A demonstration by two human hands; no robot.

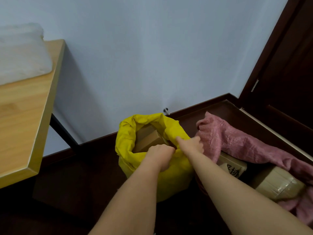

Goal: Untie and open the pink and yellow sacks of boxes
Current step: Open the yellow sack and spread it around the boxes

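Note:
The yellow sack [128, 138] stands on the dark floor by the wall, its mouth wide open, with brown cardboard boxes [149, 139] visible inside. My left hand [160, 156] grips the sack's near rim in a fist. My right hand [193, 143] pinches the rim on the right side, index finger pointing out. The pink sack [237, 139] lies open to the right, and taped cardboard boxes [277, 185] show beneath its loose fabric.
A wooden table [25, 116] with a white fluffy bundle [20, 53] on it stands at the left on a black leg [62, 129]. A dark wooden door [284, 65] is at the right. A metal door stop [165, 110] sticks out of the wall behind the sack.

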